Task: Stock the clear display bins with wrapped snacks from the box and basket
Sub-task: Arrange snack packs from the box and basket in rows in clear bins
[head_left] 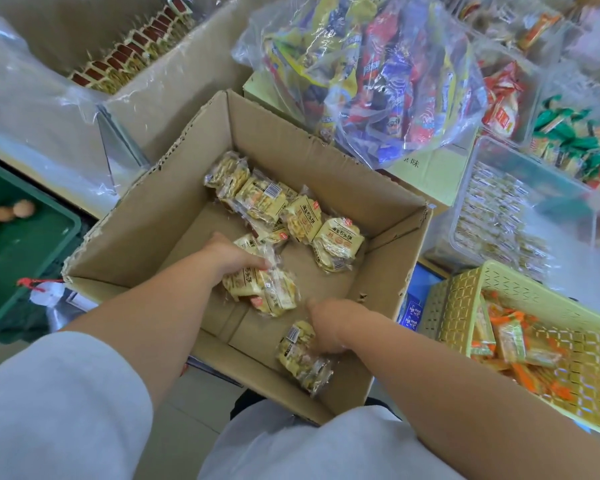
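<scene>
In the corrugated cardboard box (174,188), the left grip (236,258) curls round crinkly, pale-yellow packs (260,289); the right grip (326,323), blurred, seems to pinch another glossy pack (302,358) by the near wall.

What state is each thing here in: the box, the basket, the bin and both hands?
Cardboard box: open, mostly empty, a few packs left.
Left hand: grips a bundle of packs.
Right hand: grips a single pack.
Yellow basket: partly filled with orange-wrapped snacks.
Clear bin: partly filled.
</scene>
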